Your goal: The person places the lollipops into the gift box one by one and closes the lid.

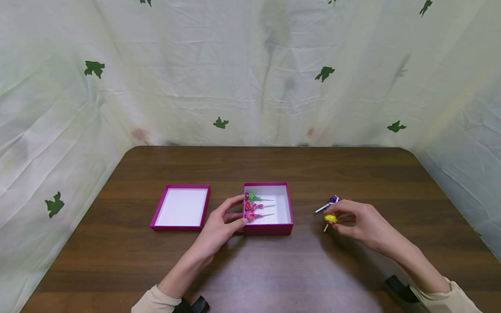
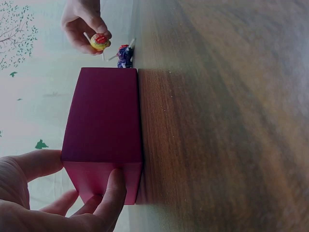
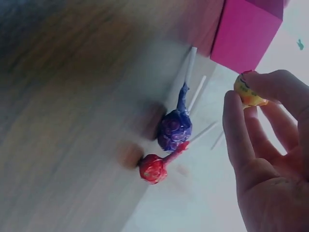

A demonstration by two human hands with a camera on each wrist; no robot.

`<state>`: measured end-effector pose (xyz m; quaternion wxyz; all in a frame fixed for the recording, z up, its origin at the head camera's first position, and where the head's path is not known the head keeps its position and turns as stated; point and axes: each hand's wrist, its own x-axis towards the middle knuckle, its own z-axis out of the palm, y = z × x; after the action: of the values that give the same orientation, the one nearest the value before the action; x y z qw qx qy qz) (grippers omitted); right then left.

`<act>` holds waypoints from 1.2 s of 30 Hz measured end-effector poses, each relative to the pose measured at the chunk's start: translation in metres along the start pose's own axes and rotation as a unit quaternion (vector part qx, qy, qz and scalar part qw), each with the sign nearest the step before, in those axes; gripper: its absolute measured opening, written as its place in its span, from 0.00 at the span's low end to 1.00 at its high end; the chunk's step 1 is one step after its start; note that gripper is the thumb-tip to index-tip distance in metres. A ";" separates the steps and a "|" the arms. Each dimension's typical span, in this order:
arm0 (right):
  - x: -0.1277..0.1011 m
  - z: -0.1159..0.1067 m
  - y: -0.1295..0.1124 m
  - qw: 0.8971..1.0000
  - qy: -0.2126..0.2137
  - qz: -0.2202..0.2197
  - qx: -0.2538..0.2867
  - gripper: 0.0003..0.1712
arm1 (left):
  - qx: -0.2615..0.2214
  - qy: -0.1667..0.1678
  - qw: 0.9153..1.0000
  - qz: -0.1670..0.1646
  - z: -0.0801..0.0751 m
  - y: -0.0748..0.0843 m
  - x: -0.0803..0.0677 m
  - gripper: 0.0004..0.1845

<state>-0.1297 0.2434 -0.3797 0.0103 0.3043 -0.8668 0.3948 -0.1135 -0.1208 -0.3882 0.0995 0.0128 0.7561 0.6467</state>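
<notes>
A magenta box (image 1: 287, 204) (image 2: 104, 121) (image 3: 246, 36) sits open mid-table with three wrapped lollipops (image 1: 254, 206) lying inside. My left hand (image 1: 223, 221) (image 2: 58, 198) grips the box's left front corner, thumb and fingers around it. My right hand (image 1: 354, 219) (image 3: 263, 145) pinches a yellow lollipop (image 1: 330, 218) (image 2: 100, 42) (image 3: 247, 93) just above the table, right of the box. A purple lollipop (image 1: 333, 199) (image 2: 125, 55) (image 3: 175, 129) and a red lollipop (image 3: 153, 168) lie on the wood beside that hand.
The box's magenta lid (image 1: 182, 206) lies upside down left of the box. The wooden table (image 1: 274, 265) is walled by pale cloth (image 1: 250, 69) with green prints on three sides.
</notes>
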 end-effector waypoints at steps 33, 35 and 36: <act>0.032 0.015 -0.028 0.997 0.065 -0.031 -0.031 0.13 | 0.004 0.001 1.000 -0.002 0.000 0.000 -0.001 0.30; 0.034 0.018 -0.031 0.997 0.071 -0.034 -0.025 0.13 | 0.006 0.002 1.000 -0.002 0.000 0.001 -0.001 0.30; 0.036 0.019 -0.032 0.997 0.072 -0.034 -0.020 0.13 | 0.006 0.001 1.000 -0.002 0.000 0.001 -0.001 0.30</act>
<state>-0.1372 0.1957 -0.3619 0.0919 0.3040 -0.8608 0.3978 -0.1130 -0.1212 -0.3875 0.0995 0.0111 0.7603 0.6418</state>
